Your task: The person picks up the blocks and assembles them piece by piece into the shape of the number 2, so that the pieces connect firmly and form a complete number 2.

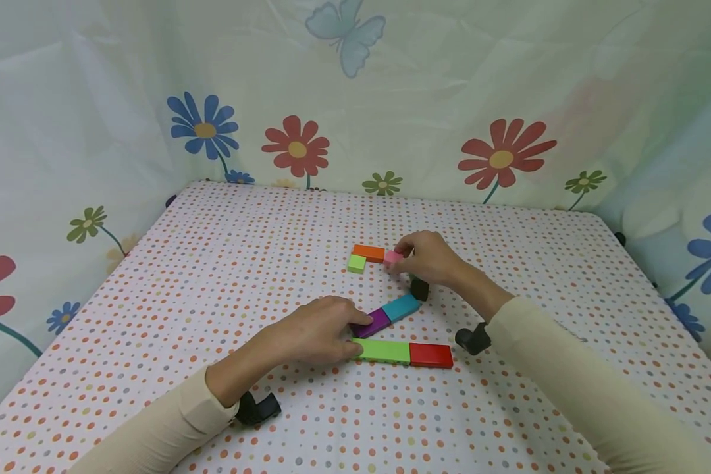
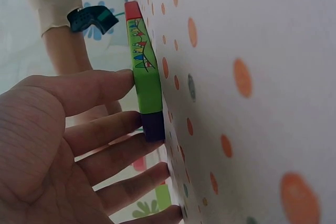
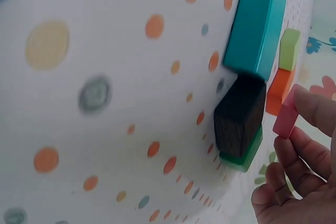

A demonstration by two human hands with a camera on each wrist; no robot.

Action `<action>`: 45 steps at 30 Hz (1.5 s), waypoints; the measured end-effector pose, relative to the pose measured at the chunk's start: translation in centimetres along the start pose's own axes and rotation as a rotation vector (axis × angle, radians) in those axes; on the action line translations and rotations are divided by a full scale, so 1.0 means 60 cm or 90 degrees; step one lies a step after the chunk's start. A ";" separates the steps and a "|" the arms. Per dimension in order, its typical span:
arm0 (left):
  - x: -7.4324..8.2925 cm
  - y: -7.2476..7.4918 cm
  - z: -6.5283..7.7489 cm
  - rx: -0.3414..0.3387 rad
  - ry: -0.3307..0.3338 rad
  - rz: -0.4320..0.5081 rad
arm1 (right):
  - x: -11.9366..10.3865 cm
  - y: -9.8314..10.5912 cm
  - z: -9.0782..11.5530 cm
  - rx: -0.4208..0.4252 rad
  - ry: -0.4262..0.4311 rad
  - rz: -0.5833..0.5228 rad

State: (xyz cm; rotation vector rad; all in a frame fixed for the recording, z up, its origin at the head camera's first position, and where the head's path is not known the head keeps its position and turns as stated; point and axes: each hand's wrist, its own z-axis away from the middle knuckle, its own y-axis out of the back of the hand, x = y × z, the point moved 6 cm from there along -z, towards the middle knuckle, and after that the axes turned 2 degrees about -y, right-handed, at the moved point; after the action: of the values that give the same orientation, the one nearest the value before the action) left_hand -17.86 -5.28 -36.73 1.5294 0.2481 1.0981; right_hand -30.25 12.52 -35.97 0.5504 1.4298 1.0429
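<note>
Between right thumb and fingertips, my right hand [image 1: 429, 258] pinches a small pink block [image 3: 287, 114] at the right end of an orange block [image 1: 368, 253]. A small light green block [image 1: 357, 263] sits against the orange one. Just below that hand are a black block [image 1: 419, 289] and a dark green block [image 3: 244, 153]. My left hand [image 1: 320, 329], fingers extended, touches a purple block [image 1: 372, 324] with its index finger and the end of a long green block [image 1: 383, 351] with its thumb. A blue block [image 1: 401, 307] adjoins the purple one; a red block [image 1: 430, 355] adjoins the green.
A white cloth with coloured dots covers the table [image 1: 261, 237]. Behind and at the sides hangs a pale curtain [image 1: 415, 85] with printed flowers and a butterfly. A black wrist mount [image 1: 257, 408] is on the left cuff, another [image 1: 474, 338] on the right.
</note>
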 end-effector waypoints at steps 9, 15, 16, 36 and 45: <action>-0.002 0.001 -0.002 0.009 -0.016 0.002 | 0.022 0.009 -0.009 0.010 -0.031 0.002; -0.004 0.000 -0.001 0.005 -0.013 0.003 | 0.040 0.011 -0.018 0.008 -0.069 0.004; -0.004 0.000 -0.001 0.004 -0.013 0.001 | 0.043 0.011 -0.019 0.009 -0.074 0.004; -0.001 0.003 -0.002 0.006 -0.026 -0.002 | 0.052 -0.003 -0.020 0.034 -0.106 -0.013; 0.000 0.002 -0.003 -0.001 -0.024 -0.005 | 0.063 -0.005 -0.015 0.059 -0.105 -0.035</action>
State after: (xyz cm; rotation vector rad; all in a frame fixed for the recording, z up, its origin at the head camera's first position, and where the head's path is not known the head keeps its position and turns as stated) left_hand -18.03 -5.22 -36.63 1.5456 0.2271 1.0625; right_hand -31.64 15.25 -38.32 0.6456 1.3452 0.8701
